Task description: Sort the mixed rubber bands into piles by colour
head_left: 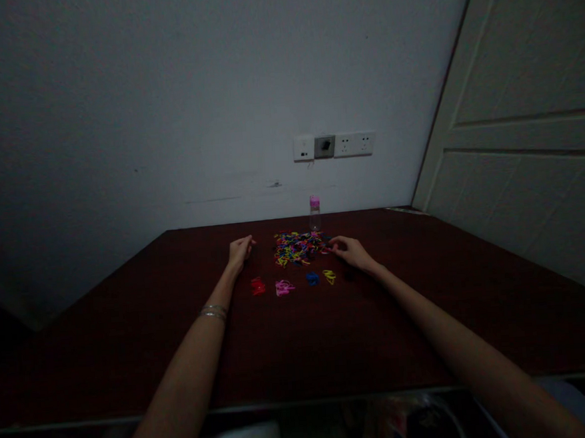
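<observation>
A loose pile of small coloured rubber bands point(297, 247) lies on the dark red-brown table. At its right edge is my right hand point(351, 251), thumb and fingertips drawn together; anything between them is too small to make out. My left hand point(241, 252) rests on the table left of the pile, its fingers curled in, with nothing visible in them. Nearer to me lie four separate little groups: red bands point(258, 287), pink bands point(284, 287), blue bands point(312, 279) and yellow bands point(329, 276).
Behind the pile stands a small clear bottle point(315, 216) with a pink cap. The table point(302, 352) reaches back to a pale wall with sockets point(354, 144). A white panelled door point(515, 190) is at the right. Items sit below the front edge.
</observation>
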### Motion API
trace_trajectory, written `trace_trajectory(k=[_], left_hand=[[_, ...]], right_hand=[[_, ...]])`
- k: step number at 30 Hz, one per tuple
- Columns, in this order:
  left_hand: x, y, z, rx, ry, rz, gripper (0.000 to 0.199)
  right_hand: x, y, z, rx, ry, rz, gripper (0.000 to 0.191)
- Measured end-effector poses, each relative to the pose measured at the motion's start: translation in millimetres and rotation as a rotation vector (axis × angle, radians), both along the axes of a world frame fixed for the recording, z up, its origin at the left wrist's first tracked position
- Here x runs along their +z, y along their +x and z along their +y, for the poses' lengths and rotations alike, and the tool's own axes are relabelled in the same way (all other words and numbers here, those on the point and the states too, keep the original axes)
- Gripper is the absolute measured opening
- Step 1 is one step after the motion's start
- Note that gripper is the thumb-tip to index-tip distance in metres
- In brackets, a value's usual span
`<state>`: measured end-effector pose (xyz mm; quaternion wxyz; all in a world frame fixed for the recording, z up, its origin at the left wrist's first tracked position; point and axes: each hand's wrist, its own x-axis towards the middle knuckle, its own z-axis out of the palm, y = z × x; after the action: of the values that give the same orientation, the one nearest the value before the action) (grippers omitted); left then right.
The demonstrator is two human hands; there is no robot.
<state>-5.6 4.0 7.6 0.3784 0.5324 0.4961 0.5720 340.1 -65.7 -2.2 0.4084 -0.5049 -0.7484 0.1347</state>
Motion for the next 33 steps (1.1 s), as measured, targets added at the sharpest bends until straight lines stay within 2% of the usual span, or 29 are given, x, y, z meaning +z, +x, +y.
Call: trace_trajectory(k=[6, 13, 18, 22, 26, 30, 33], left_hand=[[-0.1, 1, 0, -0.020, 0.002, 0.010, 0.034], [-0.1, 2, -1, -0.023, 0.009, 0.052, 0.033], [0.0, 2, -1, -0.022, 0.003, 0.073, 0.035], [-0.1, 2, 0, -0.021, 0.003, 0.069, 0.035], [-1.7, 2, 1, -0.037, 0.017, 0.059, 0.034], [-3.2, 1, 2, -0.049, 0.027, 0.064, 0.033], [-3.3, 3, 3, -0.057, 0.026, 0.089, 0.033]], right_hand=[[17.9, -39, -10, 0.103, 0.027, -0.011, 0.027], [31.8, -123, -30, 0.425, 0.005, -0.120, 0.029], [32.8, -158, -42, 0.570, -0.035, -0.181, 0.035], [37.8, -165, -45, 0.623, -0.073, -0.225, 0.036], [41.9, -160, -43, 0.628, -0.105, -0.207, 0.035], [40.8, -140, -36, 0.573, -0.114, -0.125, 0.033], [39.9, -114, -28, 0.470, -0.107, -0.066, 0.028]])
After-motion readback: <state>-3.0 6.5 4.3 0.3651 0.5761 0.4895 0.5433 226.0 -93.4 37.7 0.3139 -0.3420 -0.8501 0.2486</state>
